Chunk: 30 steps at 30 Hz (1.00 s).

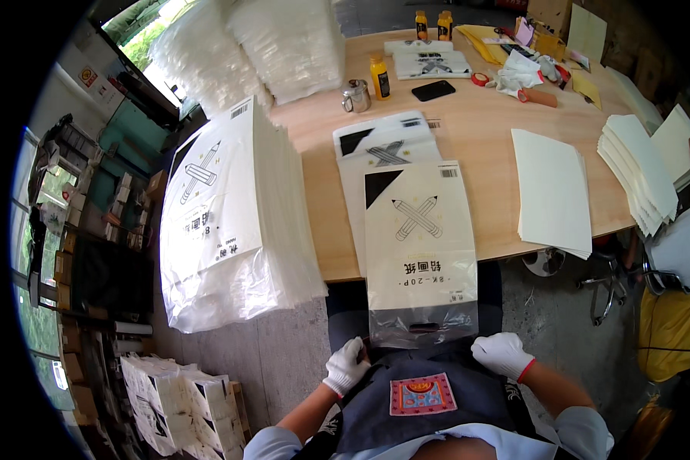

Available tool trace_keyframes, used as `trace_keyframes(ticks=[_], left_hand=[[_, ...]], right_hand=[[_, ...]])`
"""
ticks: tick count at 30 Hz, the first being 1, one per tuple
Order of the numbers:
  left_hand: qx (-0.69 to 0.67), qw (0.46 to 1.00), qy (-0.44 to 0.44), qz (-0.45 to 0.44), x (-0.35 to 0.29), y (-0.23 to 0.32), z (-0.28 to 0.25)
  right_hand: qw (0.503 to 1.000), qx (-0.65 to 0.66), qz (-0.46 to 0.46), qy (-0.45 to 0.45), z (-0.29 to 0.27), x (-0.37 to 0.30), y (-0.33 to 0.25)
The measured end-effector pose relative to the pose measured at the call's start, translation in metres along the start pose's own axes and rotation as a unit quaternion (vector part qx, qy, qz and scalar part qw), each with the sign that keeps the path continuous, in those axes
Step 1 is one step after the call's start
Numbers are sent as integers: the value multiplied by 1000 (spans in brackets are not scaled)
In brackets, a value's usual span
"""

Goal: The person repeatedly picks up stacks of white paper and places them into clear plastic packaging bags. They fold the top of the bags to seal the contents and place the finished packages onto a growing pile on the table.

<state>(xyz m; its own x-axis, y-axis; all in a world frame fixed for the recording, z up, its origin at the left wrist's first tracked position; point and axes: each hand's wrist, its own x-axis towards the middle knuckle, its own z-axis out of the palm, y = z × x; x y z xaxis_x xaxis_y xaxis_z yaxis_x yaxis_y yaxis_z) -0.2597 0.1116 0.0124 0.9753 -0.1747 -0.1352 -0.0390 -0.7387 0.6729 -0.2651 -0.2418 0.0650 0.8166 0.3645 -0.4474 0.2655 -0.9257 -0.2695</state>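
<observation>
A clear plastic bag with a cream paper pack inside (422,230), printed with crossed pencils and a black corner, lies at the table's front edge. Its clear open-handled end overhangs toward my lap. My left hand (347,368), in a white knitted glove, is curled beside that end's left corner, low over the apron. On the other side my right hand (502,355), gloved alike, rests by the right corner with its fingers bent. Neither hand visibly grips the bag; what the fingers hold, if anything, is hidden. Under the pack lie more printed bags (353,165).
A tall stack of filled bags (207,192) overhangs the table's left front. White sheets (552,192) and fanned sheets (629,172) lie right. Clear bag piles (284,46), a metal cup (355,96), an orange bottle (380,79) and a phone (434,90) stand farther back.
</observation>
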Motion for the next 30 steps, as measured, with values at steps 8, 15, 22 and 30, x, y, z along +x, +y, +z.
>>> trace_keyframes(ticks=[8,15,22,30], left_hand=[[-239,966,-18,-101,79,-24,36],[-20,968,124,219,72,139,-134],[-232,799,533,153,40,84,-286],[-303,748,589,40,40,-130,-237]], right_hand=[[774,573,152,225,71,94,69],[611,775,-159,24,72,189,-2],[680,681,-272,12,-161,233,-148],[933,271,-188,145,-187,225,-209]])
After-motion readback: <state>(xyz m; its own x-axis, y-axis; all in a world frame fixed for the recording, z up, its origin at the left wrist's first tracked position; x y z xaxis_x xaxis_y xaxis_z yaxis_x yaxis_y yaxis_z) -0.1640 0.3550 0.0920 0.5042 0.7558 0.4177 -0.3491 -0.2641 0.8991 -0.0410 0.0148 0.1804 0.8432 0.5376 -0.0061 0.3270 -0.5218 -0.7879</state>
